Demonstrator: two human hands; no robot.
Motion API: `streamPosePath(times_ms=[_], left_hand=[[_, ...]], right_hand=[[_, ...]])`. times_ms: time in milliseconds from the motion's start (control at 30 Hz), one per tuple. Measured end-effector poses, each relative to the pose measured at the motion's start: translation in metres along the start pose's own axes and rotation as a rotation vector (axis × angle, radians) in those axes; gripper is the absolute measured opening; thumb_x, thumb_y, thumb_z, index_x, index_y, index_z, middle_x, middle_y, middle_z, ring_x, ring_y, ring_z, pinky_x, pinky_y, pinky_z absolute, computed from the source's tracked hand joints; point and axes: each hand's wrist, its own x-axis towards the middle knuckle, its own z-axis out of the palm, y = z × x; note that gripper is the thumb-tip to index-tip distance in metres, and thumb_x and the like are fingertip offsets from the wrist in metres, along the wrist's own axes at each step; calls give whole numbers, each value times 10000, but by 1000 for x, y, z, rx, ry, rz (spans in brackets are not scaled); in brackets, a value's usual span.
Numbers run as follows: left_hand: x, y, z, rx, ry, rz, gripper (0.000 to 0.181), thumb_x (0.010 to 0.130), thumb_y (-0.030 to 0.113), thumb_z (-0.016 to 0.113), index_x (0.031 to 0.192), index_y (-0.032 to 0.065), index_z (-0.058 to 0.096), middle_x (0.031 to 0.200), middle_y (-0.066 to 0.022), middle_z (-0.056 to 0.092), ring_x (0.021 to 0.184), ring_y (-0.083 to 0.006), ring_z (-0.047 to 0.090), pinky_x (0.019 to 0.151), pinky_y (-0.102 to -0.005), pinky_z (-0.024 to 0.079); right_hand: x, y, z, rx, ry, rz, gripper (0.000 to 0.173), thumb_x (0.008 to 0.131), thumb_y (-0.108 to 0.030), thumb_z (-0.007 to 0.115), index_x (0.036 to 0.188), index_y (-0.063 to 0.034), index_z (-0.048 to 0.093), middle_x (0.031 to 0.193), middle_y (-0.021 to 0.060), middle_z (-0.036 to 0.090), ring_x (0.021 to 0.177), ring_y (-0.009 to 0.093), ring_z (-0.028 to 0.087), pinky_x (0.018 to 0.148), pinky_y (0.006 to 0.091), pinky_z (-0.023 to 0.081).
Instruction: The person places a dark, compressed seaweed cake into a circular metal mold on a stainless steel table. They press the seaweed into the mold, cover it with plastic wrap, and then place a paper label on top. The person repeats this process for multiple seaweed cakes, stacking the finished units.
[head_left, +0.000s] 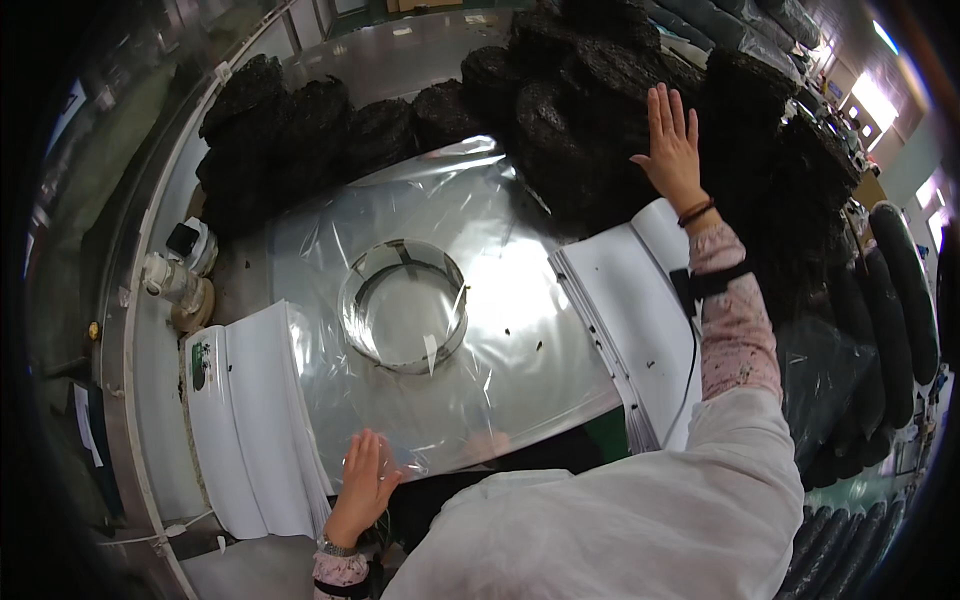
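My left hand (365, 484) rests at the near left corner of a stack of clear plastic film sheets or bags (420, 420). Its fingers lie together, the thumb stands out, and I see no object in it. A clear hoop-shaped ring (349, 307) sits on the film, with a small white strip at its near side. My right hand (673, 154) is stretched far forward, palm down and holding nothing. It appears in front of a heap of round dark bundles, seemingly dried seaweed (540, 112); whether it touches them is unclear.
White paper stacks flank the film, one on the left (255, 420) and one on the right (626, 300). A small white device (196, 244) and a jar-like object (180, 285) stand near the left table edge. Long filled dark bags (904, 292) lie on the right.
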Motion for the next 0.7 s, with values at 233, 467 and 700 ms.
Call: streamPosePath(times_ms=[233,467,700], left_hand=[[-4,4,5,35,53,-39,777,1041,314,608,1603,-77,240,1674,-270,259,1570,-450,191,1266,-486,207],[-4,3,5,19,62,-39,811,1026,334,636,1612,-56,232,1672,-262,270,1560,-463,207,1259,-507,213],[-1,-1,10,38,71,-25,869,1011,367,662,1617,-58,206,1657,-282,286,1542,-492,232,1242,-545,226]], right_hand=[[23,15,71,-226,6,-128,1183,773,-163,865,1690,-185,117,1648,136,319,1578,306,239,1272,596,127],[27,32,92,110,119,-49,941,787,-66,765,1603,-99,297,1514,145,441,1481,325,394,1245,604,215],[28,49,49,251,338,6,952,767,-55,806,1583,-87,318,1518,175,439,1455,356,409,1253,574,252]])
